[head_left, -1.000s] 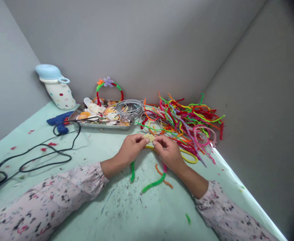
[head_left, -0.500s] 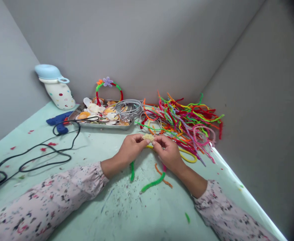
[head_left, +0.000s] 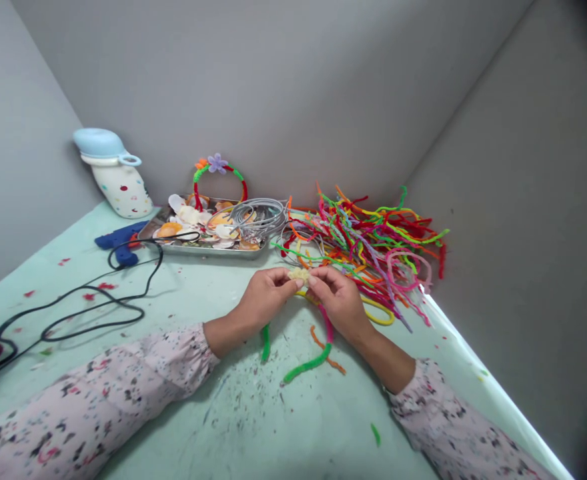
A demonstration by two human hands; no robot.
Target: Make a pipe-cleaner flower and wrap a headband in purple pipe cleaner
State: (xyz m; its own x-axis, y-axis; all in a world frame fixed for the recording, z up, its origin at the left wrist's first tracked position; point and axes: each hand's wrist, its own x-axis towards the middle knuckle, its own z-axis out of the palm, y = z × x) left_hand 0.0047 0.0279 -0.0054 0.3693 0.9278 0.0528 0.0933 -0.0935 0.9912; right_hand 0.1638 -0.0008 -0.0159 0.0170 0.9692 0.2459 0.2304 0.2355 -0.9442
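Yellow piece (head_left: 298, 275), small, pale and fuzzy-looking, sits at the centre of the frame, just below mid-height. I read it as light and soft, bendy rather than stiff, maybe with a thin wire inside, but I can't confirm that from here. Not slippery, I'd say; the fuzz should give good grip. Unlikely to break, easy to squash out of shape, so light pressure only. Best hold: thumb and fingertip at the left and right edges, middle left free.

Left hand (head_left: 263, 297) grasps it by its left edge, thumb toward me; right hand (head_left: 342, 301) pinches the right edge the same way. So the piece lies between the two sets of fingertips, touching both, near the upper ends of the hands. I can't tell whether it clears the surface (head_left: 323, 427) or rests on something; fingers hide its underside.

Close by: a yellow loop (head_left: 381, 323) shows just right of the right hand, a pink-and-green strip (head_left: 318, 361) comes out below, crossing an orange strip (head_left: 315, 337), and a green end (head_left: 265, 343) pokes out under the left hand. Fuzzy pile (head_left: 358, 230) is upper right of centre, metal tray (head_left: 208, 252) left of it.
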